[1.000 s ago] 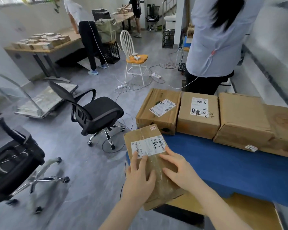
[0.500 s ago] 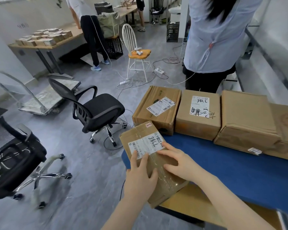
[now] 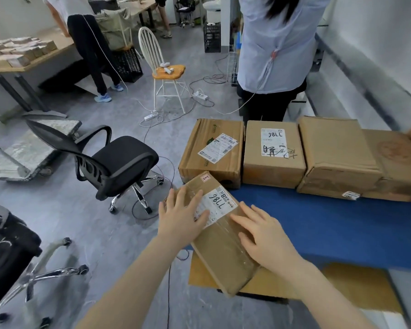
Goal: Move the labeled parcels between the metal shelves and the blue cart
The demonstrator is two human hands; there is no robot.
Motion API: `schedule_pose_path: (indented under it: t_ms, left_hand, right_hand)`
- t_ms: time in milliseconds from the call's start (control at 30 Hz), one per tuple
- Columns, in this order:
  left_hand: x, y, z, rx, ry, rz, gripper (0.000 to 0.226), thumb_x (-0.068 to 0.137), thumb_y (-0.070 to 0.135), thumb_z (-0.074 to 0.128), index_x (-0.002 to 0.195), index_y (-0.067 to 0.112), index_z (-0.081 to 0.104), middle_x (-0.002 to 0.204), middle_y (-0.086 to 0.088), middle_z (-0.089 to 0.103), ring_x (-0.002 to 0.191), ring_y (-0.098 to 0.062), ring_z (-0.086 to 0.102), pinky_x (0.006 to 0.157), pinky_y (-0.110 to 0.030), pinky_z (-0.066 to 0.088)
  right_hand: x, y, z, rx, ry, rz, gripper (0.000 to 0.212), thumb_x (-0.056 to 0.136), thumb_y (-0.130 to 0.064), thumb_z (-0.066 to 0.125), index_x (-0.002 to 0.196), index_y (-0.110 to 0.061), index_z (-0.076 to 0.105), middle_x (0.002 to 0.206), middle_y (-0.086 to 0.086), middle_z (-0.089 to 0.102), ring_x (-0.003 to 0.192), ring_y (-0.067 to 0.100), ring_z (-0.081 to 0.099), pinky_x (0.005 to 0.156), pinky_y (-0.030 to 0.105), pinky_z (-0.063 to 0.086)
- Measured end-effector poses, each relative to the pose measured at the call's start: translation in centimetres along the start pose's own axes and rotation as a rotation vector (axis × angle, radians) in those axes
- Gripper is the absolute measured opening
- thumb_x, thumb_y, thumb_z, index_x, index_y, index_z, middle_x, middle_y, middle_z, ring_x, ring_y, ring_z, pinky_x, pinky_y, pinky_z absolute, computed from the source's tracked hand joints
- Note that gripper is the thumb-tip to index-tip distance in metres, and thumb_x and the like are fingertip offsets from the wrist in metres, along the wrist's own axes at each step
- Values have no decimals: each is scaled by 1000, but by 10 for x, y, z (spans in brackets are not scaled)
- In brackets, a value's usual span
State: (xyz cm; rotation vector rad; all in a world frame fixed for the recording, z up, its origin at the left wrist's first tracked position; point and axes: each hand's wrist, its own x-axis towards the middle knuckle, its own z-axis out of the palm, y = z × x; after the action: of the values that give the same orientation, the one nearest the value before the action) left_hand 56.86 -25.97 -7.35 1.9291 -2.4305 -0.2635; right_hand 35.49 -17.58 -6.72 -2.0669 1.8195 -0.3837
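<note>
1. Brown taped cardboard parcel (image 3: 220,236) with white "98LL" label lies tilted on near left corner of blue cart deck (image 3: 330,224), near end overhanging the edge.
2. Left hand (image 3: 182,218) flat on parcel's far left part, fingers spread, not clasping.
3. Right hand (image 3: 267,238) flat on its right side, fingers extended.
4. Row of brown cardboard boxes (image 3: 274,154) along far edge of deck.
5. Black office chair (image 3: 114,162) on floor at left.

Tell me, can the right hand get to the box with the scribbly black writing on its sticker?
Probably yes. The right hand lies flat on the near parcel, holding nothing, and only bare blue cart top separates it from the scribbled box.
</note>
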Motion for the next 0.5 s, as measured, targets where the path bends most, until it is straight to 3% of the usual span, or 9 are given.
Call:
schedule_pose_path:
  t_ms: [67,133,233,333,500]
  left_hand:
    - [0,-4,3,-30,25,2,60,85,70,22,142,52,11,157,4,9,144,-29,1,110,-56,20]
    - [-1,-4,3,-45,40,-1,60,85,70,25,141,52,14,156,5,10,142,-28,3,107,-55,29]
    - [-5,-4,3,-21,76,-12,61,84,70,28,141,49,19,154,4,14,139,-29,9,101,-52,37]
    - [-14,-5,5,1,87,-58,62,84,71,28,141,48,20,151,3,16,134,-29,14,95,-49,41]
    - [-22,1,4,1,97,-152,62,85,69,30,142,46,22,147,1,18,127,-32,20,92,-46,43]
  right_hand:
    - [-22,-17,14,-108,88,143,52,90,-57,37,140,-46,31,159,-7,4,145,23,2,113,46,8]
    - [-41,-34,30,-121,38,272,71,78,-78,22,143,-49,14,158,-5,-14,143,25,-15,111,53,-1]
    - [-52,-44,44,-124,-3,330,81,72,-83,16,143,-48,-5,154,-5,-27,138,24,-30,112,54,12]
    - [-47,-32,37,-56,63,264,71,80,-76,16,144,-47,6,156,-8,-20,137,17,-32,112,44,24]
    - [-29,-1,25,35,82,135,54,91,-62,24,142,-47,25,158,-11,-6,138,7,-26,112,45,23]
